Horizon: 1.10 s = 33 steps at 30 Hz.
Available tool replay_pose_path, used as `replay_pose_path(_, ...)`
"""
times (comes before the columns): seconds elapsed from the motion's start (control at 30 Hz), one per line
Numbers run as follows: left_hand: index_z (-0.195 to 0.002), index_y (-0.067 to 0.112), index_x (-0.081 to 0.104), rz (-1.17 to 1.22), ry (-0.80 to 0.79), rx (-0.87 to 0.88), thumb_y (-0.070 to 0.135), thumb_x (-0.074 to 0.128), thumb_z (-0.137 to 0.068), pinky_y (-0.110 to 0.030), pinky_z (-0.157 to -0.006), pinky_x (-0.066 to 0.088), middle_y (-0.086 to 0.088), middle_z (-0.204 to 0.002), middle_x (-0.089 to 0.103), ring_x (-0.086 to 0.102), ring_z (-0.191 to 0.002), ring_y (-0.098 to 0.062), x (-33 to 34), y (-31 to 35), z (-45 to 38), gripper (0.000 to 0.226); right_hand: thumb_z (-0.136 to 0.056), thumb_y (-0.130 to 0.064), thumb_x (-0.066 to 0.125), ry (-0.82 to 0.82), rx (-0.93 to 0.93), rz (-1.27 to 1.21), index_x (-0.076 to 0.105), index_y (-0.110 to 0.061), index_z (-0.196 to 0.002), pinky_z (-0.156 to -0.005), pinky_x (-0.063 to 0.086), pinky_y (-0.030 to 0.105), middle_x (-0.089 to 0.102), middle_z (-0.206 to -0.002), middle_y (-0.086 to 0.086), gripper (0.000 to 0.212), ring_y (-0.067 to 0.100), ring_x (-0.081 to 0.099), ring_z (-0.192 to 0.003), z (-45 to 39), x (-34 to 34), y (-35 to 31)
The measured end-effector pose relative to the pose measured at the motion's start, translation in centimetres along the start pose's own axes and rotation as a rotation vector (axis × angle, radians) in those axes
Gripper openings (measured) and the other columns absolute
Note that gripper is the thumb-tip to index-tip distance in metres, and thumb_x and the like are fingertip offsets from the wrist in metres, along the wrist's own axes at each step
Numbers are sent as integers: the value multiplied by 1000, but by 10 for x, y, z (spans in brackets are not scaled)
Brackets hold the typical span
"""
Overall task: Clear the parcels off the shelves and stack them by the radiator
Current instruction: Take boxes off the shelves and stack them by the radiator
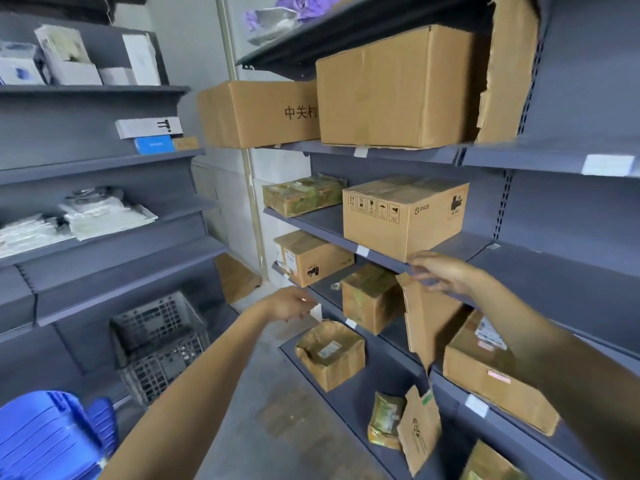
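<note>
Two hands reach to the grey shelves [540,261]. The right hand [446,275] grips the top flap of a flat cardboard parcel [429,320] that hangs under the shelf edge. The left hand [291,303], at nine o'clock from it, is loosely curled, holding nothing. A taped box [372,297] stands between them.

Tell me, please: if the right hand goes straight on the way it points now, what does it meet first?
Probably the flat cardboard piece, whose top corner sits right at the fingertips of the right hand. The shelf edge under the Pico box is just above, so it might touch that instead; depth is unclear.
</note>
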<state>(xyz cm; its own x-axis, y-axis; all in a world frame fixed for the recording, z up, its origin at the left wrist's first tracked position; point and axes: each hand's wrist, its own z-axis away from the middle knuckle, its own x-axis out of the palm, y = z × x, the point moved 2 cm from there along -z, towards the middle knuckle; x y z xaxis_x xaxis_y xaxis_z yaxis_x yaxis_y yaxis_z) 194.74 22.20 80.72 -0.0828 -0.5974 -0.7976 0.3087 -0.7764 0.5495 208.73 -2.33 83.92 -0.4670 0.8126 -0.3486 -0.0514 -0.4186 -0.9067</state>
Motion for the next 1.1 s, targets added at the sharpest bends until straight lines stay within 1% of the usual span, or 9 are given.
replay_pose_path(0.1,-133,11,49,-25,-27,78,19,40,-98,-12,-71,42,-7,-133,52,54,-116,-20,-23,-19,-67,37,-97,-22,45,110,19,-43,32,-15,-143,-93,43,40,43,-142,9,48,23,43,-130,-56,13,-6)
replay_pose_path(0.23,-128,20,52,0,-89,105,29,42,-97,-28,-86,45,-1,-129,54,54,-104,-13,-53,-57,-148,33,-95,-37,48,358,36,-184,19,-17,-149,-100,39,44,33,-149,8,65,30,37,-133,-122,19,-23)
replay_pose_path(0.4,-115,22,54,75,-182,87,36,40,-97,-32,-88,47,1,-118,57,57,-107,-15,-104,-79,-228,26,-98,-42,37,669,-96,-391,12,-14,-150,-115,24,44,23,-154,11,64,32,27,-140,-183,19,-38)
replay_pose_path(0.53,-133,24,44,334,-175,89,38,38,-98,-33,-92,44,2,-132,50,51,-116,-15,-107,-60,-285,38,-99,-42,31,844,-112,-404,21,-15,-149,-115,20,40,21,-155,11,58,29,24,-142,-206,2,-33)
replay_pose_path(0.7,-143,20,34,569,-26,111,41,29,-100,-36,-109,32,-1,-151,31,33,-136,-22,-96,-12,-360,48,-96,-49,35,842,-129,-574,36,-16,-143,-98,32,34,38,-147,10,57,19,43,-122,-231,-35,-38)
replay_pose_path(0.8,-142,17,37,916,68,134,46,22,-100,-41,-112,27,-5,-150,34,32,-138,-23,-106,17,-402,53,-90,-58,40,791,-117,-520,36,-19,-142,-95,34,38,38,-147,7,65,16,43,-117,-249,-47,-37)
replay_pose_path(0.93,-136,17,46,1298,-172,129,58,20,-96,-41,-107,34,-8,-137,52,46,-128,-25,-121,48,-456,63,-82,-64,51,700,-62,-519,33,-20,-145,-108,33,40,41,-146,5,79,25,41,-132,-273,-65,-30)
replay_pose_path(1.03,-120,15,60,1208,-399,121,70,30,-86,-37,-83,50,-10,-107,70,63,-101,-27,-119,64,-472,72,-89,-46,51,653,-63,-596,49,-16,-133,-97,41,35,58,-129,13,53,28,58,-111,-284,-68,-30)
replay_pose_path(1.1,-129,15,55,1090,-443,153,64,35,-89,-34,-77,48,-8,-100,71,64,-98,-22,-117,67,-475,66,-93,-30,48,633,-103,-699,47,-11,-133,-81,49,31,64,-113,11,44,25,65,-88,-286,-65,-34)
